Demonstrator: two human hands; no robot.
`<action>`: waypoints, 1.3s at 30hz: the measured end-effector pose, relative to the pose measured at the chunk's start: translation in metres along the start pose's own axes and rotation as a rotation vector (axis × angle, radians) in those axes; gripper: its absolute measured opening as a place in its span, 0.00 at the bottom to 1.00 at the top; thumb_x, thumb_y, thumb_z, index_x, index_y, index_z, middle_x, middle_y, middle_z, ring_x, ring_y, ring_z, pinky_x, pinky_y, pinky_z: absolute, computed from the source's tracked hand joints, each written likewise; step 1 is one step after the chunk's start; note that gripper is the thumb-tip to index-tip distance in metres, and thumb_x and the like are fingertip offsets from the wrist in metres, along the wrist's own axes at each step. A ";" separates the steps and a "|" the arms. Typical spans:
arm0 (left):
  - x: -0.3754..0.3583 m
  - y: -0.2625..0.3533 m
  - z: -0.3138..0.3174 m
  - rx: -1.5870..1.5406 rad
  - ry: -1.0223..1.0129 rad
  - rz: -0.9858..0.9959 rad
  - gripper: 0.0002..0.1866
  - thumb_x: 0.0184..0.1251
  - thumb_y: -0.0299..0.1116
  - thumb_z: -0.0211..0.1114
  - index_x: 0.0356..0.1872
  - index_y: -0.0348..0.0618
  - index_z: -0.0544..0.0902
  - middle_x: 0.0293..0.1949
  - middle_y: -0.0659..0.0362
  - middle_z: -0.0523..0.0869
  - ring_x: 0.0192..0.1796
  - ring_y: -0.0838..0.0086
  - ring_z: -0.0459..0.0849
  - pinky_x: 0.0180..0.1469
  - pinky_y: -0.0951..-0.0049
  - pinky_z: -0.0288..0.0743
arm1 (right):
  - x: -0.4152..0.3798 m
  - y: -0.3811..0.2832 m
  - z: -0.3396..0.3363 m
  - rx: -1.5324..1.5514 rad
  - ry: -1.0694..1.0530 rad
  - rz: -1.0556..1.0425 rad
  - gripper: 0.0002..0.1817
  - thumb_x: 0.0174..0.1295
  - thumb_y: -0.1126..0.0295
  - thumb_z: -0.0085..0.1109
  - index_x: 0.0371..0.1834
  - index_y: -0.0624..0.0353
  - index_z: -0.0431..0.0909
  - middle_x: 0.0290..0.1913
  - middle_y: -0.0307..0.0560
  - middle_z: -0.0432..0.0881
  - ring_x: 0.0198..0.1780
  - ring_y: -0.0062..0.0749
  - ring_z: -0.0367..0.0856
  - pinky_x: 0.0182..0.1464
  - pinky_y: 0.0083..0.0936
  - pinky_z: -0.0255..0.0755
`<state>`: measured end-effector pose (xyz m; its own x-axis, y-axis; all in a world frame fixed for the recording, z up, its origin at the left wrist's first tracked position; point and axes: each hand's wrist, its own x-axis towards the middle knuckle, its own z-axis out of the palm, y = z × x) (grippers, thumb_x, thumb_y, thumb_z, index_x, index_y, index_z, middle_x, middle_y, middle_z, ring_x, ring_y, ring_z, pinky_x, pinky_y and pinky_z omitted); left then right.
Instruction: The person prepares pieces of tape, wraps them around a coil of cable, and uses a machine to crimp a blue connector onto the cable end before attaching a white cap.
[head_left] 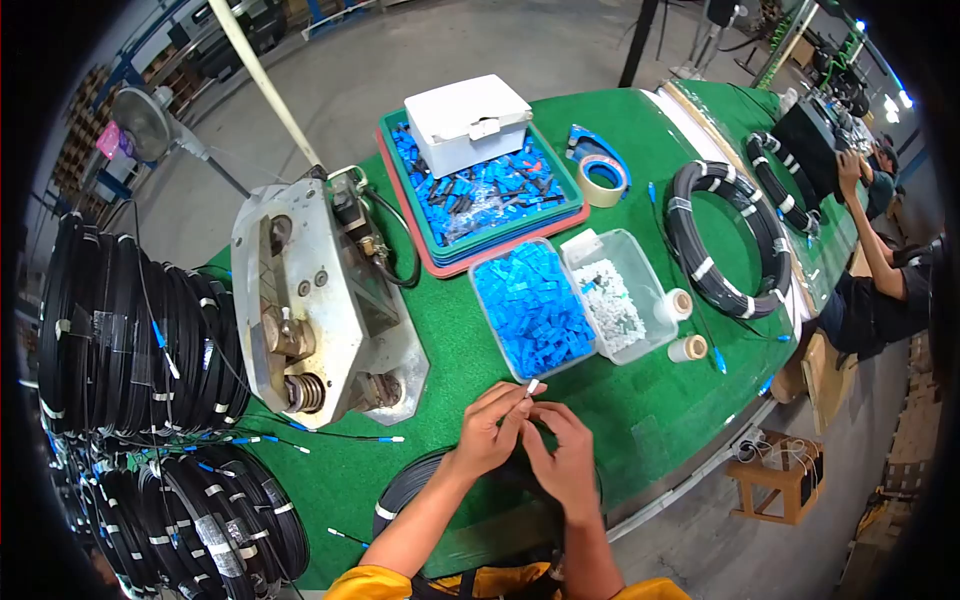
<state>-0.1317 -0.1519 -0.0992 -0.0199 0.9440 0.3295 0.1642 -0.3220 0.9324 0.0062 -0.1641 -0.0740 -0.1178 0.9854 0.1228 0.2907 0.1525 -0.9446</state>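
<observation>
At the front of the green table, my left hand (pixel 490 432) and my right hand (pixel 560 452) meet, fingertips pinched together. Between them is a small white connector (pixel 533 386), its tip sticking up from my left fingers. A coil of black cable (pixel 405 490) lies below my wrists, partly hidden by my left forearm. Just beyond my hands stands a clear bin of blue plastic pieces (pixel 530 310). Beside it is another clear bin (pixel 640 262) with small white pieces (pixel 610 305) inside.
A metal machine (pixel 330 300) stands on the left, near stacked black cable coils (pixel 140 330). Behind the bins are a teal tray (pixel 572 190), a white box (pixel 465 120) and a tape roll (pixel 603 180). Two spools and another coil (pixel 697 240) lie right. A person (pixel 880 300) works at far right.
</observation>
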 end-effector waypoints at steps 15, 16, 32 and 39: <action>0.001 -0.016 0.002 0.193 0.006 -0.067 0.11 0.69 0.20 0.63 0.50 0.34 0.86 0.27 0.55 0.85 0.28 0.74 0.82 0.33 0.75 0.76 | 0.110 -0.005 -0.020 -0.480 0.145 -0.202 0.15 0.62 0.78 0.63 0.52 0.55 0.84 0.35 0.49 0.74 0.36 0.42 0.75 0.38 0.33 0.70; 0.001 -0.017 0.003 0.193 0.005 -0.066 0.11 0.69 0.20 0.63 0.50 0.34 0.86 0.27 0.55 0.85 0.28 0.74 0.82 0.33 0.75 0.76 | 0.112 0.000 -0.018 -0.533 0.140 -0.213 0.15 0.61 0.77 0.64 0.52 0.55 0.85 0.35 0.49 0.74 0.37 0.43 0.74 0.40 0.35 0.70; 0.003 -0.008 0.001 0.149 0.041 0.000 0.09 0.71 0.21 0.61 0.48 0.33 0.86 0.29 0.54 0.84 0.29 0.74 0.82 0.33 0.76 0.75 | 0.078 -0.027 -0.028 -0.153 0.129 -0.038 0.10 0.56 0.77 0.70 0.41 0.62 0.82 0.37 0.45 0.82 0.33 0.31 0.76 0.38 0.26 0.70; -0.027 0.023 -0.005 0.016 0.228 -0.080 0.09 0.71 0.21 0.61 0.47 0.30 0.85 0.38 0.50 0.89 0.37 0.71 0.85 0.40 0.72 0.78 | -0.013 -0.020 -0.007 0.591 0.051 0.135 0.11 0.65 0.81 0.61 0.49 0.66 0.73 0.46 0.46 0.83 0.43 0.20 0.78 0.46 0.18 0.72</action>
<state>-0.1319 -0.1850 -0.0859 -0.2549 0.9251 0.2816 0.1685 -0.2443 0.9550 0.0087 -0.1796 -0.0546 -0.0666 0.9977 -0.0090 -0.2783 -0.0273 -0.9601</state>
